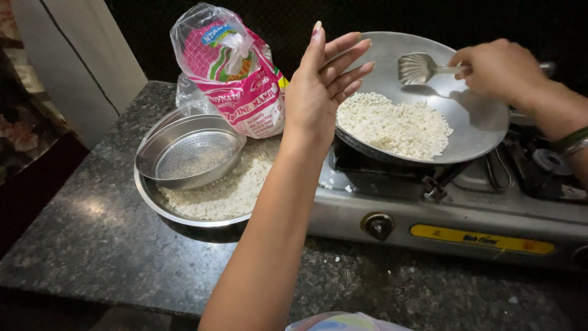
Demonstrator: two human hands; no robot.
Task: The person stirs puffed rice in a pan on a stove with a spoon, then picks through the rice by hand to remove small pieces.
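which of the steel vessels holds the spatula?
The wide pan on the stove, with puffed rice; the right hand holds the spatula in it. The sieve and plate sit on the counter.

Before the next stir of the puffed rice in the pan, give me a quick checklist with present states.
1. Right hand grips the metal spatula: ok.
2. Spatula blade over the pan, above the puffed rice: ok.
3. Left hand open, holding nothing, raised at the pan's near rim: ok.
4. Pan seated on the gas stove: ok.
5. Burner flame on: cannot tell.
6. Sieve resting in the steel bowl of puffed rice, apart from the pan: ok.
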